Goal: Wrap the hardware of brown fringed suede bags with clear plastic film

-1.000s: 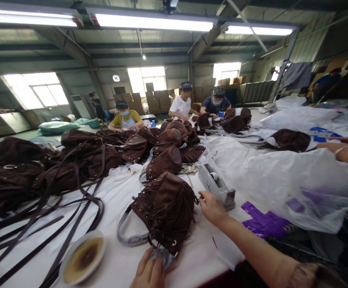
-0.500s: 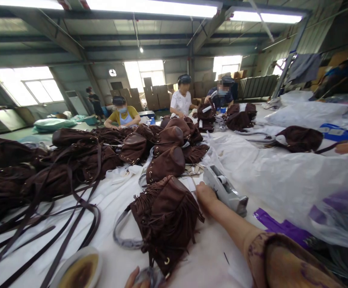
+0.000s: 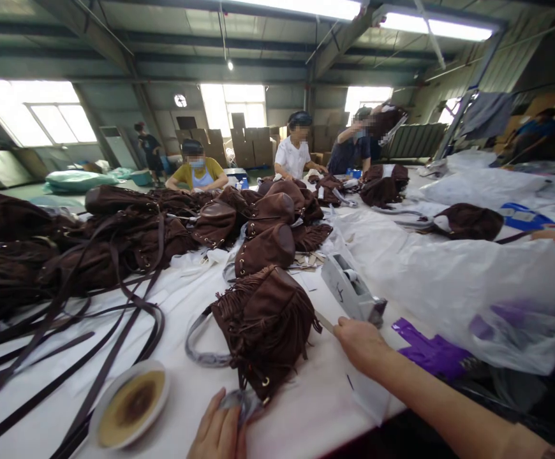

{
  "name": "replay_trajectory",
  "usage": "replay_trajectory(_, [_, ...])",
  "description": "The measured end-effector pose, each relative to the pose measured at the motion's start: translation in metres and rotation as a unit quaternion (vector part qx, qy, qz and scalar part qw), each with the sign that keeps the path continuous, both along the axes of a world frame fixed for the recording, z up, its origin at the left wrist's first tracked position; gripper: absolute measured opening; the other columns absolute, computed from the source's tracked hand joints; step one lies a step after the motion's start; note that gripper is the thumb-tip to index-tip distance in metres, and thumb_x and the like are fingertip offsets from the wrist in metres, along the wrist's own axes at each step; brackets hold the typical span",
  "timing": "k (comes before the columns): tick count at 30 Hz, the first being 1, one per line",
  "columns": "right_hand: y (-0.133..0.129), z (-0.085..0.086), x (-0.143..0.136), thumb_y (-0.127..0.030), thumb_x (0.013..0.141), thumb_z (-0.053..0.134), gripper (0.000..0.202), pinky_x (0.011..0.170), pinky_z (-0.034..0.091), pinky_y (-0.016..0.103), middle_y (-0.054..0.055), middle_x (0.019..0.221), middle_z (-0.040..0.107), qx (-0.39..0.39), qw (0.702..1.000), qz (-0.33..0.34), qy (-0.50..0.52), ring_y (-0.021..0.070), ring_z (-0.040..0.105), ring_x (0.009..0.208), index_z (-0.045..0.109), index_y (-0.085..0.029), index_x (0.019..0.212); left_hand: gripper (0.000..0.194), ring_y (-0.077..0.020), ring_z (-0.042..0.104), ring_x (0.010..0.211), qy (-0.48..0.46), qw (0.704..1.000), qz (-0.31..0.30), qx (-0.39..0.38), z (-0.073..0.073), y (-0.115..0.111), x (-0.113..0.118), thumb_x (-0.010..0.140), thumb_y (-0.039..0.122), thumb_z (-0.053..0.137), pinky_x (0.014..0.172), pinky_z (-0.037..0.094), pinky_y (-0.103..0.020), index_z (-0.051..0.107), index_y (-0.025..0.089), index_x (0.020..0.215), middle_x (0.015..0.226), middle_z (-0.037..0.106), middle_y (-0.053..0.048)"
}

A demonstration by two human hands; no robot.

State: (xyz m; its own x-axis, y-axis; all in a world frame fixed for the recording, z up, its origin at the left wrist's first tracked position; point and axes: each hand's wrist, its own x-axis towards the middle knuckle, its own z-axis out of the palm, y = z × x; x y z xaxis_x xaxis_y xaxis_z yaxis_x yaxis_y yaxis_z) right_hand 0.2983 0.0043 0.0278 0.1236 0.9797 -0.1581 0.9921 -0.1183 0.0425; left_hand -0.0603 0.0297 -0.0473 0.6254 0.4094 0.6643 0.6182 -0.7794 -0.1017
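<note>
A dark brown fringed bag (image 3: 263, 325) lies on the white-covered table in front of me, its drawstring eyelets toward me. My left hand (image 3: 217, 430) is closed at the near edge on a plastic-wrapped strap (image 3: 242, 403) by the bag's mouth. To the right of the bag, my right hand (image 3: 361, 344) pinches a thin tan strip (image 3: 324, 320), whose far end reaches the fringe. Just beyond that hand stands a grey tape dispenser (image 3: 347, 290), apart from the fingers. A plastic-wrapped handle (image 3: 201, 347) loops out at the bag's left side.
Brown bags (image 3: 265, 248) are heaped behind and left, with long straps (image 3: 115, 331) trailing forward. A bowl of yellowish stuff (image 3: 131, 408) sits near left. Clear plastic (image 3: 450, 274) and a purple bag (image 3: 430, 350) lie right. Several co-workers stand or sit across the table.
My right hand has drawn back toward me from beside the dispenser, and the tan strip now shows in it. More of my left hand is visible. A co-worker across has lifted a brown bag.
</note>
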Motion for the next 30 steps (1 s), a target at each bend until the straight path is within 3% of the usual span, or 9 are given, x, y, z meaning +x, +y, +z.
replay_trajectory(4, [0.009, 0.004, 0.005, -0.034, 0.093, 0.049, 0.03, 0.077, 0.049, 0.034, 0.014, 0.101, 0.069, 0.025, 0.996, -0.066, 0.063, 0.0273, 0.069, 0.093, 0.073, -0.015, 0.094, 0.018, -0.0278, 0.065, 0.11, -0.006, 1.0, 0.017, -0.011, 0.005, -0.007, 0.004, 0.093, 0.018, 0.047, 0.091, 0.055, -0.034, 0.06, 0.014, 0.105, 0.096, 0.072, -0.011])
replay_trajectory(10, [0.045, -0.003, -0.003, -0.024, 0.086, 0.058, 0.024, 0.08, 0.047, 0.031, 0.022, 0.101, 0.072, 0.028, 0.99, -0.086, 0.11, 0.0276, 0.068, 0.098, 0.076, -0.01, 0.093, 0.019, -0.0283, 0.064, 0.111, -0.01, 0.999, 0.033, -0.012, 0.008, -0.013, 0.008, 0.094, 0.019, 0.047, 0.091, 0.055, -0.036, 0.059, 0.014, 0.108, 0.098, 0.071, -0.011])
replay_trajectory(14, [0.047, -0.006, 0.003, -0.019, 0.083, 0.059, 0.021, 0.076, 0.045, 0.027, 0.018, 0.093, 0.075, 0.031, 0.985, -0.084, 0.149, 0.024, 0.069, 0.092, 0.079, -0.013, 0.088, 0.02, -0.0278, 0.064, 0.113, -0.028, 0.998, 0.046, -0.016, 0.009, -0.017, 0.011, 0.094, 0.021, 0.047, 0.091, 0.054, -0.036, 0.059, 0.015, 0.109, 0.1, 0.071, -0.011])
replay_trajectory(20, [0.046, -0.014, 0.016, -0.024, 0.078, 0.067, 0.015, 0.069, 0.043, 0.024, 0.01, 0.085, 0.076, 0.05, 0.973, -0.109, 0.199, 0.0195, 0.068, 0.084, 0.079, -0.018, 0.084, 0.02, -0.0277, 0.063, 0.112, -0.029, 0.998, 0.05, -0.015, 0.011, -0.018, 0.013, 0.095, 0.022, 0.047, 0.091, 0.053, -0.036, 0.06, 0.014, 0.109, 0.103, 0.071, -0.011])
replay_trajectory(25, [0.047, -0.027, 0.016, -0.023, 0.075, 0.071, 0.021, 0.071, 0.042, 0.025, 0.012, 0.094, 0.075, 0.073, 0.965, -0.145, 0.208, 0.0217, 0.068, 0.089, 0.076, -0.016, 0.094, 0.021, -0.0275, 0.064, 0.109, -0.026, 0.999, 0.047, 0.003, 0.011, -0.016, 0.014, 0.095, 0.023, 0.047, 0.089, 0.053, -0.036, 0.06, 0.014, 0.108, 0.101, 0.071, -0.01])
replay_trajectory(30, [0.05, -0.031, 0.014, -0.018, 0.073, 0.07, 0.012, 0.069, 0.041, 0.025, 0.013, 0.09, 0.075, 0.077, 0.961, -0.15, 0.218, 0.0221, 0.067, 0.088, 0.076, -0.015, 0.083, 0.021, -0.027, 0.064, 0.111, -0.023, 0.999, 0.045, -0.004, 0.008, -0.016, 0.011, 0.094, 0.023, 0.048, 0.091, 0.053, -0.035, 0.061, 0.014, 0.109, 0.103, 0.071, -0.01])
